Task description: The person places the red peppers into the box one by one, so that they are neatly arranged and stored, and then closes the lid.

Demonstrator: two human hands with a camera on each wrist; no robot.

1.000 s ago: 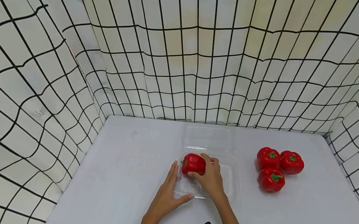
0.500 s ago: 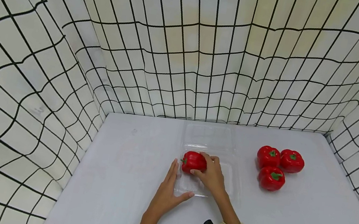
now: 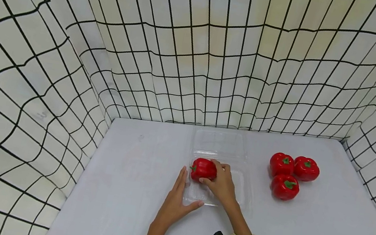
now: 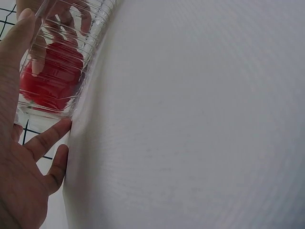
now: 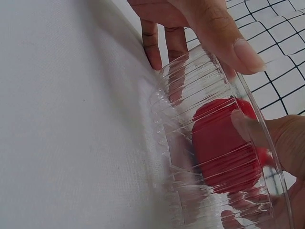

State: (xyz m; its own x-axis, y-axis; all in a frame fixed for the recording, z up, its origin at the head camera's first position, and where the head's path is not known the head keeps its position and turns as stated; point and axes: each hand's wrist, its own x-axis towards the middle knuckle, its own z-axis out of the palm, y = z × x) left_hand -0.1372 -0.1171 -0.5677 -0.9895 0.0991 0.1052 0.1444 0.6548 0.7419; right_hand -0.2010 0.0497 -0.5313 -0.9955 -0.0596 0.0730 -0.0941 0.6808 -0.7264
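Right hand (image 3: 222,185) grips red pepper (image 3: 202,169) inside clear tray (image 3: 240,189), left side | left hand (image 3: 172,207), fingers straight, thumb spread, against tray | tray toward far edge of white worktop (image 3: 118,189) | black-gridded walls (image 3: 231,66) beyond

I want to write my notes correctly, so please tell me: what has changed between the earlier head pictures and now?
Nothing visibly changed; nothing was taken hold of or let go. The right hand still holds one pepper inside the open box, the left hand stays at the box's left side, and the other three peppers lie where they were.
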